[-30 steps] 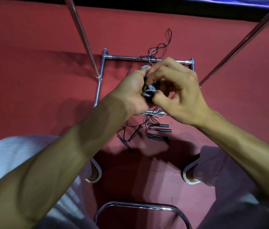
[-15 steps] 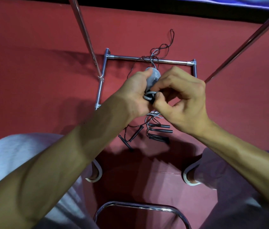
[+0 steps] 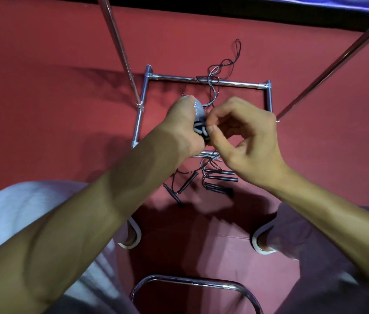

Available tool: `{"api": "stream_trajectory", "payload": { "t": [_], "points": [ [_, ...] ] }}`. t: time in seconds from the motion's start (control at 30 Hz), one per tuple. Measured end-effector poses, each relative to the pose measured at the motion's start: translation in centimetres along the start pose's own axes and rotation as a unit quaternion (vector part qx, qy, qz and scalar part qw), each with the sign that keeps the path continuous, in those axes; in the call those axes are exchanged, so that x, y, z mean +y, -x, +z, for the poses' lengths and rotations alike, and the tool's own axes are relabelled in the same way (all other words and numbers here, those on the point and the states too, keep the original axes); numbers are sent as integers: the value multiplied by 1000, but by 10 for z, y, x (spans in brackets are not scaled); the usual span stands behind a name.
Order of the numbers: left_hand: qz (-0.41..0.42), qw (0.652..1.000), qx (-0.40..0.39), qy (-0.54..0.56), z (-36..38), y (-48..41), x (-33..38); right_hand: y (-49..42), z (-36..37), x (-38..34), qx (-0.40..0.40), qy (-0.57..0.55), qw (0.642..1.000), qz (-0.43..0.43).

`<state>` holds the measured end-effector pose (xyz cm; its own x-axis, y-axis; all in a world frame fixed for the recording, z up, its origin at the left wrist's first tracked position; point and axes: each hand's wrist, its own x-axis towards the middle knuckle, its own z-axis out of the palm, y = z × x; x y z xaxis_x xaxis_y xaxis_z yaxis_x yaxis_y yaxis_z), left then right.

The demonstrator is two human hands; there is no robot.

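Observation:
My left hand point(image 3: 184, 125) grips a small grey handle point(image 3: 198, 109) with a grey and black cord wound at its lower end point(image 3: 202, 130). My right hand point(image 3: 244, 137) has its fingers curled, and its thumb and forefinger pinch the wound cord just right of my left hand. Thin grey and black cords point(image 3: 215, 73) run up from the handle over a metal bar. More black handles point(image 3: 220, 177) lie on the red floor under my hands, with cords tangled among them.
A chrome rectangular frame point(image 3: 201, 79) lies on the red carpet. Two slanted metal rods point(image 3: 120, 48) point(image 3: 328, 62) rise at left and right. My knees and sandalled feet point(image 3: 133, 234) are below, with a chrome chair rail point(image 3: 192, 283) at the bottom.
My right hand has slid off the top of the handle and moved right, so only thumb and forefinger stay on the wound cord. More of the grey handle shows.

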<state>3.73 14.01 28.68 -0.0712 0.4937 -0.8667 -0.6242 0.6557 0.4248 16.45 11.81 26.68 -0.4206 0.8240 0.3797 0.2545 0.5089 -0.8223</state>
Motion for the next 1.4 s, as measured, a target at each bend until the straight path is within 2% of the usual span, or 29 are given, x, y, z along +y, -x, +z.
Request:
{"api": "stream_trajectory", "payload": {
  "t": [0.13, 0.33, 0.5, 0.63, 0.7, 0.73, 0.77, 0.8, 0.83, 0.87, 0.9, 0.93, 0.97, 1.0, 1.03, 1.1, 1.2, 1.23, 1.4],
  "points": [
    [30, 997, 72, -20, -6, -18, 0, 4, 3, 3, -31, 41, 997, -55],
    [54, 995, 66, 49, -4, -38, -8, 4, 11, 6, 13, 78, 997, -14],
    [121, 986, 103, 55, -5, -47, -9, 0, 11, 6, 18, 192, 977, 89],
    [160, 984, 68, 42, 3, -44, -14, -2, 6, 8, 18, 250, 957, 148],
    [147, 988, 15, 44, -1, -46, -13, -4, 0, 14, 23, 235, 950, 205],
    [137, 990, 5, 13, -5, -50, -12, -5, -3, 16, 32, 215, 950, 226],
    [138, 988, 14, -62, -8, -52, -12, -6, -7, 17, 40, 195, 950, 239],
    [157, 971, 39, -175, -10, -51, -15, -8, -11, 18, 49, 177, 950, 251],
    [216, 925, 92, -298, -12, -49, -18, -10, -15, 19, 58, 158, 949, 268],
    [339, 850, 130, -383, -15, -45, -22, -12, -19, 19, 65, 132, 946, 290],
    [490, 751, 108, -429, -17, -35, -22, -13, -23, 20, 68, 94, 941, 317],
    [590, 654, 29, -473, -19, -25, -21, -14, -26, 20, 66, 41, 935, 345],
    [632, 569, -58, -523, -22, -20, -19, -15, -27, 20, 62, -27, 924, 376],
    [627, 512, -122, -574, -25, -18, -19, -15, -26, 18, 58, -99, 905, 410],
    [602, 489, -150, -613, -28, -18, -22, -14, -25, 18, 55, -151, 881, 445],
    [596, 461, -125, -645, -31, -22, -36, -10, -25, 20, 48, -184, 844, 501],
    [663, 373, -52, -647, -34, -31, -47, -5, -28, 24, -31, -158, 826, 540],
    [678, 355, -40, -642, -34, -34, -45, -4, -28, 22, -64, -157, 819, 547],
    [690, 312, -55, -650, -38, -36, -44, -1, -29, 21, -126, -206, 772, 587]
  ]
}}
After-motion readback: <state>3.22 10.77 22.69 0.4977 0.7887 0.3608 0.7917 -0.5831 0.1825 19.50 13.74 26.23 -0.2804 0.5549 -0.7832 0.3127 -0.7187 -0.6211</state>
